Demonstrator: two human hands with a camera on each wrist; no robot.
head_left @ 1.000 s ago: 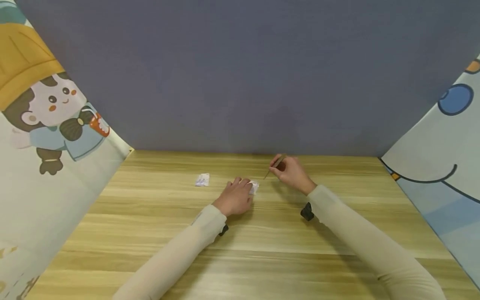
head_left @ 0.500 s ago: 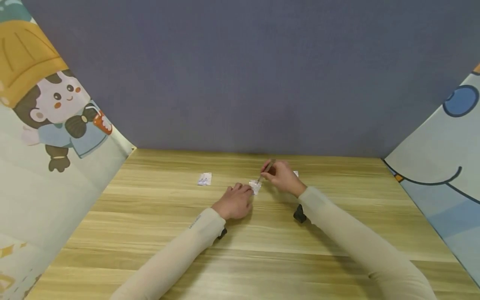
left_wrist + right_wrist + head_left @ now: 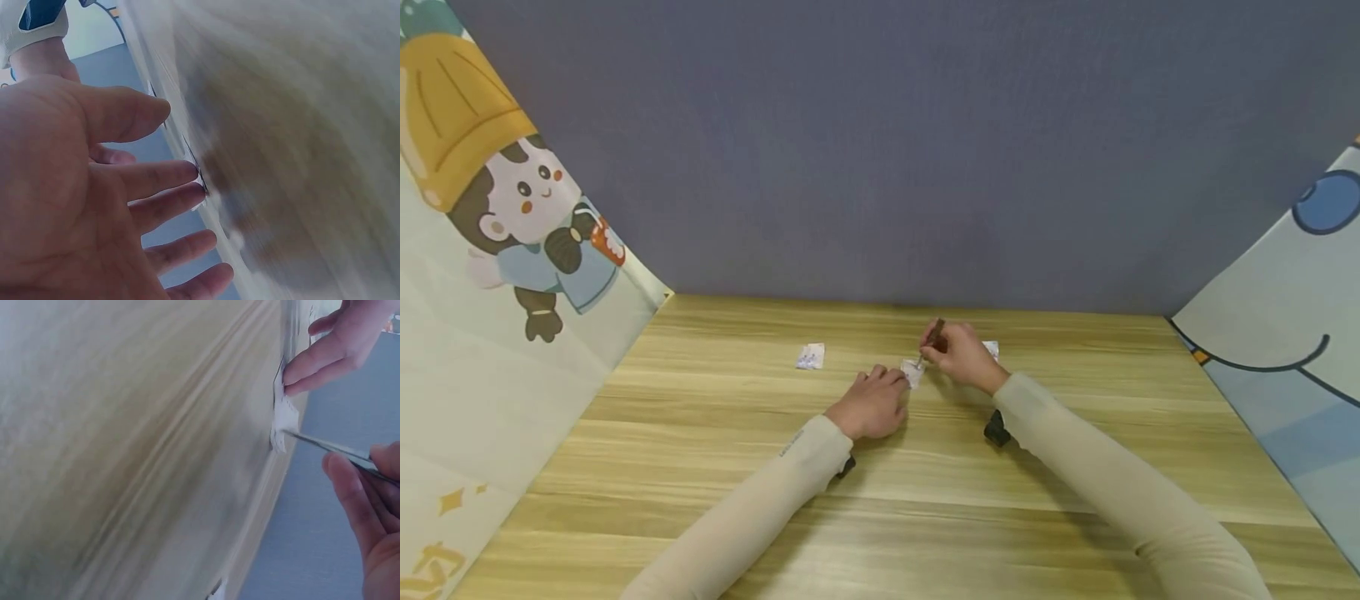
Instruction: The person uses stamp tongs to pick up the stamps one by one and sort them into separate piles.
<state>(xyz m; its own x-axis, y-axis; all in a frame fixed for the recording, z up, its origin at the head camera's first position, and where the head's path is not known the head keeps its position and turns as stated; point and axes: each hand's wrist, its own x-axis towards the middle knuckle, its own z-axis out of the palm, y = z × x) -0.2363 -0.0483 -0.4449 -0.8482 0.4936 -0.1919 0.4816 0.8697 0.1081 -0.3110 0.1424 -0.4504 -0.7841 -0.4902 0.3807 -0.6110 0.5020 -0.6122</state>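
Note:
A small white piece of paper [image 3: 912,373] with faint purple print lies on the wooden table between both hands. My left hand [image 3: 871,403] rests fingertips on its left side; in the left wrist view the fingers [image 3: 165,181] are fairly straight, with the thumb apart from them. From the other side, my right hand [image 3: 961,357] pinches slim metal tweezers [image 3: 337,449] between thumb and fingers. The tweezers' tip meets the free end of the paper, which looks slightly raised there in the right wrist view.
Another white printed piece [image 3: 810,357] lies to the left on the table [image 3: 880,517]. A further white piece [image 3: 992,347] is partly hidden behind the right hand. A grey-blue panel [image 3: 880,150] stands along the back edge, with cartoon-printed sheets [image 3: 535,275] at both sides.
My right hand has moved left and brought the tweezers' tip down to the paper, uncovering a white piece behind it. The left hand has stayed almost in place, drawing back slightly.

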